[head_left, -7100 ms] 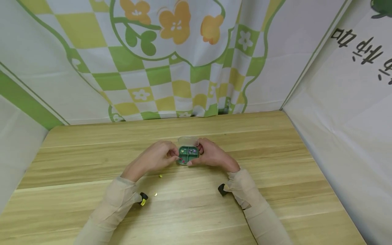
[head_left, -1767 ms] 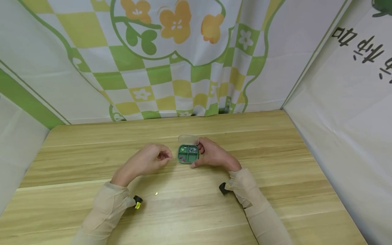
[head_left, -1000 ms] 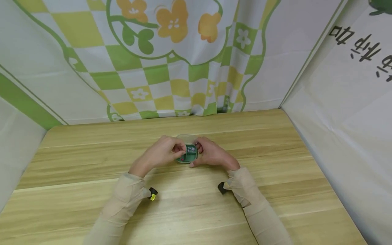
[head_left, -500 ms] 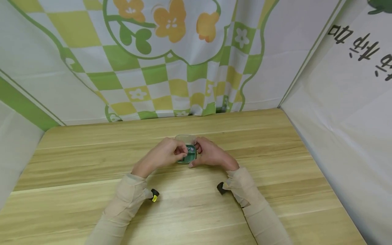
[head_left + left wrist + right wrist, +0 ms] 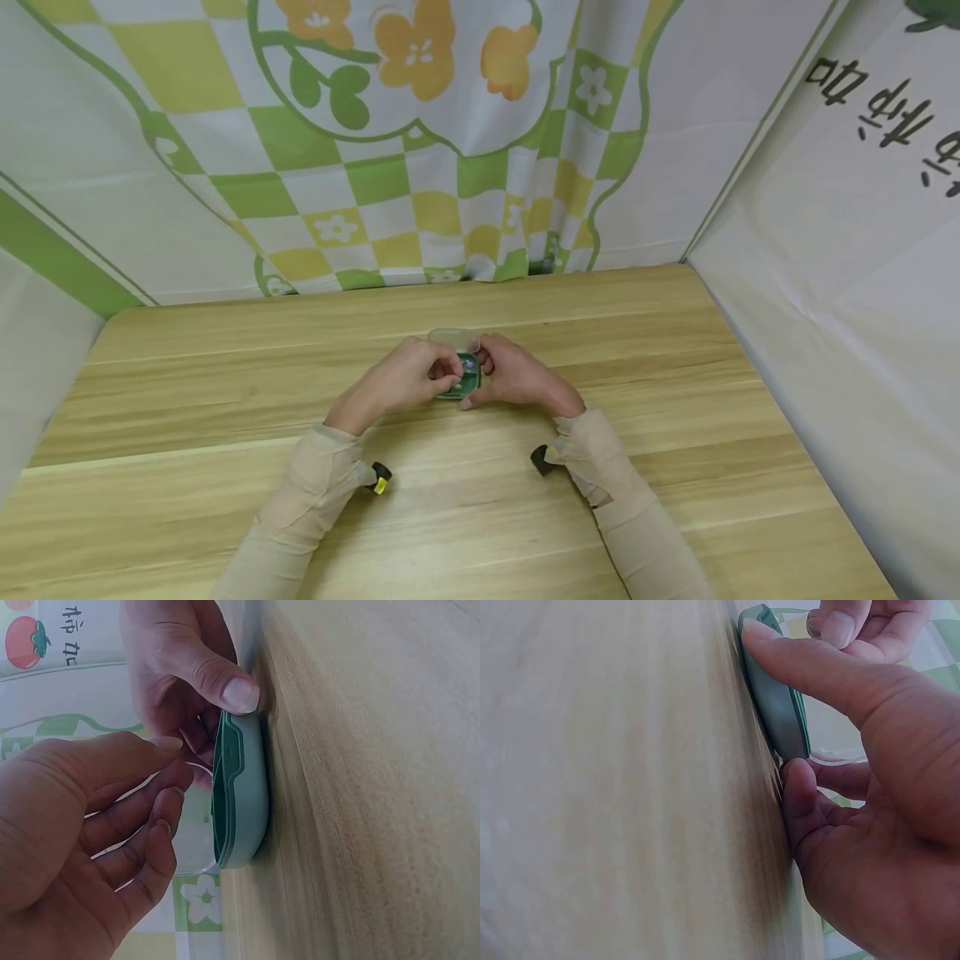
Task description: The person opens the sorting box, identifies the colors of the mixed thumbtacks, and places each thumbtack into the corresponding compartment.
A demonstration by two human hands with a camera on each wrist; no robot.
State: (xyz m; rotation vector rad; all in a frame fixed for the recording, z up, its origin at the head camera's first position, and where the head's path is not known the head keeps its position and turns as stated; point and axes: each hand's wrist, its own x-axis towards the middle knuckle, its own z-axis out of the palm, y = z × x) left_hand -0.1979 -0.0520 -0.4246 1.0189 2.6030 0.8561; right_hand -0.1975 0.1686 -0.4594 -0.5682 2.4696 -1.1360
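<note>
A small green pill box (image 5: 472,383) with four compartments stands on the table, its clear lid (image 5: 453,337) swung up at the back. My right hand (image 5: 522,377) holds the box from the right, thumb at the front edge, fingers behind; the right wrist view shows the thumb on the pill box (image 5: 775,697). Over the box's left half is my left hand (image 5: 401,379), fingers curled, thumb and forefinger close together. Just under those fingertips shows a small yellow piece (image 5: 457,386); whether it is pinched cannot be told. Purplish pieces (image 5: 470,363) lie in the back right compartment. The left compartments are mostly hidden.
The wooden table (image 5: 465,508) reaches back to a checked curtain (image 5: 390,183), with a white side wall (image 5: 825,292) at the right. Black wrist devices (image 5: 543,460) stick inward from both wrapped forearms.
My left hand has come rightward from beside the pill box to above it. A yellow piece seen earlier on the table no longer shows there. The right hand keeps its hold.
</note>
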